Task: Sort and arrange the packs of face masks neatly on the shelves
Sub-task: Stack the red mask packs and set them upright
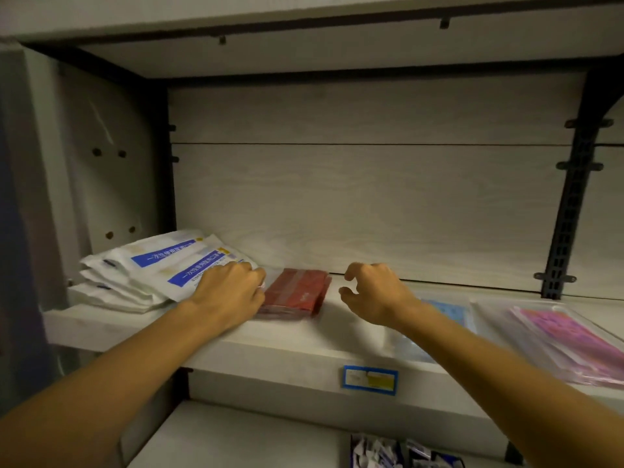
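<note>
Hands [229, 292] [374, 292] by red packs [297, 292], blue-labelled packs [162, 268]

There is a single view, from a wide-angle camera worn on the person's head. It faces forward into a shelf bay, looking slightly down onto the shelf [337, 336] board and straight at the back panel [354, 204]. It sits close, within arm's reach: both forearms enter from the bottom corners. The underside of the upper shelf [304, 15] fills the top edge, and a lower shelf [243, 437] shows at the bottom. Straight edges bow toward the frame's borders.
</note>
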Demonstrator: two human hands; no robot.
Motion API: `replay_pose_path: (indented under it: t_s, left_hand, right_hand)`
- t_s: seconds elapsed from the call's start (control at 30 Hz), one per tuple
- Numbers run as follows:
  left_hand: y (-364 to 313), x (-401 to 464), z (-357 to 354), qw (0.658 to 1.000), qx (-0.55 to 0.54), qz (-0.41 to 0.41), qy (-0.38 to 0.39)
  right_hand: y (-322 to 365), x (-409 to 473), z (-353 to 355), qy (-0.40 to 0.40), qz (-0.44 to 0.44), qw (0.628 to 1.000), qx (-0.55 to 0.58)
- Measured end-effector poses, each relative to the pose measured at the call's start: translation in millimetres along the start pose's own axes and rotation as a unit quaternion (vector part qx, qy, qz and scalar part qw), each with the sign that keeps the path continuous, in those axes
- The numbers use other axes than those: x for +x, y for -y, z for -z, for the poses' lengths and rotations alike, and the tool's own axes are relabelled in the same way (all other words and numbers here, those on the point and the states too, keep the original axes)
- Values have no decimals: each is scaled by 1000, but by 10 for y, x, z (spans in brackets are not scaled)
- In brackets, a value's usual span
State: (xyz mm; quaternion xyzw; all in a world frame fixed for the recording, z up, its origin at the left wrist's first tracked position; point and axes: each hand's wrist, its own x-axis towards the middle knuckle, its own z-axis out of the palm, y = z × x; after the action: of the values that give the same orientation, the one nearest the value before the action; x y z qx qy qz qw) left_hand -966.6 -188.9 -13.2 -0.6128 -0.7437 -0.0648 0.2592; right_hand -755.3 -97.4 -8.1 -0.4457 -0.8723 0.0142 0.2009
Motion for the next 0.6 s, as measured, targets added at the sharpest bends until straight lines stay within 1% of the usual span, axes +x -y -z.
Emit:
replay_pose_path:
  t_s: [0.1, 0.17, 0.27, 0.33, 0.43, 0.5, 0.57, 0.6]
  left_hand:
    - [162, 90, -52, 999, -3, -26, -21]
    - [227, 159, -73, 998, 8, -44, -32]
    - [263, 238, -132, 997, 15, -75, -32]
    - [277, 275, -191, 995, 9, -95, -24]
    - [280, 316, -254, 993, 0, -116, -13]
    - [275, 337, -288, 992, -2, -126, -10]
    - [281, 344, -319, 992, -4, -130, -5]
    - [288, 345, -340, 991, -7, -131, 0]
  right_hand:
    - [218, 85, -44, 28, -52, 996, 59]
    - [335, 127, -61, 50, -113, 979, 162]
    - [446, 193, -127, 63, -207, 934, 286]
    - [509, 243, -199, 64, -256, 908, 325]
    - [579, 321, -268, 44, -314, 873, 372]
    - [618, 368, -257, 46, -355, 834, 419]
    - [661, 399, -220, 63, -392, 791, 465]
    - [671, 414, -212, 74, -404, 777, 477]
